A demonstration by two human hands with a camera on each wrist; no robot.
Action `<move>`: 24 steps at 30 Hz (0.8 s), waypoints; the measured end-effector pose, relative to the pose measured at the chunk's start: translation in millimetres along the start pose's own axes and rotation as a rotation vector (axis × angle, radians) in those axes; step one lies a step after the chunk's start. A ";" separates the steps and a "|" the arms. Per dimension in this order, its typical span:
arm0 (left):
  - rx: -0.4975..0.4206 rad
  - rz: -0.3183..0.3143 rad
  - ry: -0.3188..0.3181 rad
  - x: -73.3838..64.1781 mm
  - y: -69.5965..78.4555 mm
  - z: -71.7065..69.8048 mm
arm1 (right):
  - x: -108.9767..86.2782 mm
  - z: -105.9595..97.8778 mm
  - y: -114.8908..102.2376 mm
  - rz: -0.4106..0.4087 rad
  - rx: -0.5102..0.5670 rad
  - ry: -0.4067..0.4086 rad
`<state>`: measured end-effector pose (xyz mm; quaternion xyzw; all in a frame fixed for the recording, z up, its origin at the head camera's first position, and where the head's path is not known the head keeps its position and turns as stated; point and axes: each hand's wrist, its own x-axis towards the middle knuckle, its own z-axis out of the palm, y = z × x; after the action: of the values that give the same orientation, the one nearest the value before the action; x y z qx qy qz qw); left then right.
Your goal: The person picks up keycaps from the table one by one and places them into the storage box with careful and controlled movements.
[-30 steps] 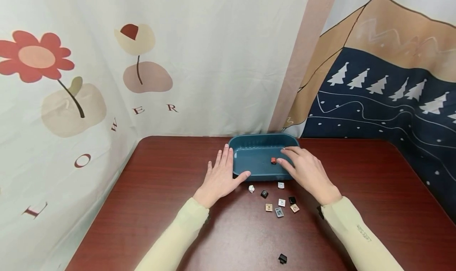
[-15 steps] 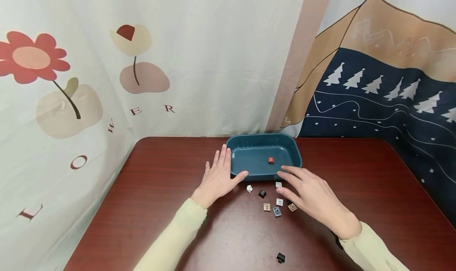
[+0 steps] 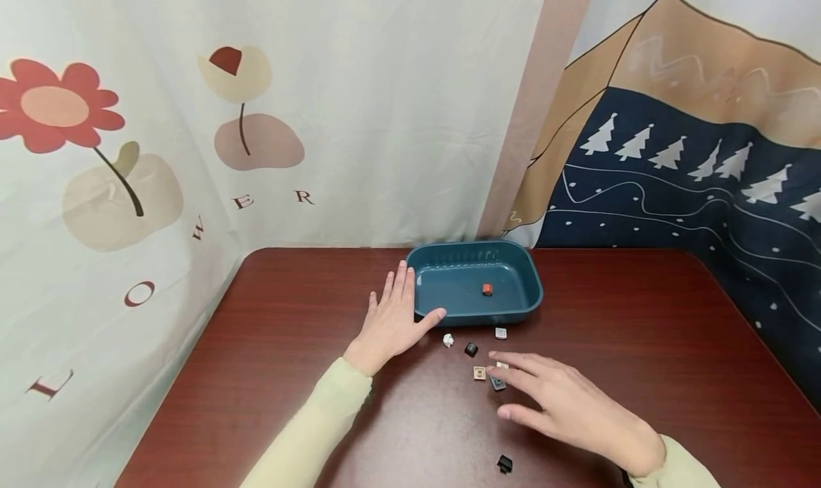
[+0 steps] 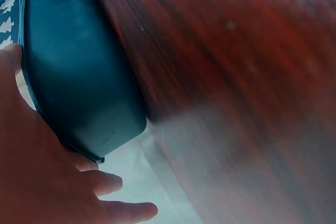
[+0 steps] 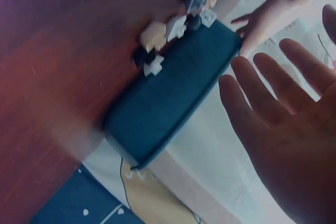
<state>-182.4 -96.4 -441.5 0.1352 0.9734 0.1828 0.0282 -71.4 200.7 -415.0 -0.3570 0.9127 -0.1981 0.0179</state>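
My left hand (image 3: 393, 329) lies along the left end of a teal plastic tray (image 3: 442, 288), fingers straight, thumb at the front rim. An orange-red keycap (image 3: 487, 289) sits inside the tray. In front of it, loose keycaps lie on the table: a white one (image 3: 501, 333), a small white piece (image 3: 448, 340), a black one (image 3: 471, 349), a beige one (image 3: 479, 373) and a blue-grey one (image 3: 497, 384). My right hand (image 3: 564, 404) hovers over this group with fingers spread and nothing held, covering some keycaps. The right wrist view shows its fingers (image 5: 265, 95) extended.
Nearer the table's front, a black keycap (image 3: 504, 464) lies apart from the others. The dark red wooden table (image 3: 288, 345) runs back to a pale printed curtain (image 3: 385, 117), with a navy tree-patterned part (image 3: 693, 182) at the right.
My right hand has drawn back from above the tray toward me, down over the loose keycaps. The left hand stays at the tray's left end. The orange-red keycap remains in the tray.
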 end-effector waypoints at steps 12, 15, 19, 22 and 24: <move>-0.002 -0.004 0.003 0.9 -1.6 0.9 | -14.5 15.9 -4.2 -0.219 0.017 -0.176; -0.002 -0.004 0.003 1.1 -1.8 1.3 | -18.2 18.8 -4.3 -0.216 0.087 -0.268; -0.003 -0.009 -0.003 1.6 -1.6 1.6 | -20.8 25.2 -4.3 -0.250 0.117 -0.280; -0.006 -0.013 -0.006 1.7 -1.2 1.9 | -19.9 30.8 -4.5 -0.298 0.129 -0.262; -0.006 -0.015 -0.002 2.0 -1.0 2.2 | -19.0 33.8 -4.3 -0.321 0.152 -0.259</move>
<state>-184.4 -95.9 -444.0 0.1281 0.9738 0.1851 0.0307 -48.6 198.5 -446.6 -0.5180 0.8166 -0.2188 0.1300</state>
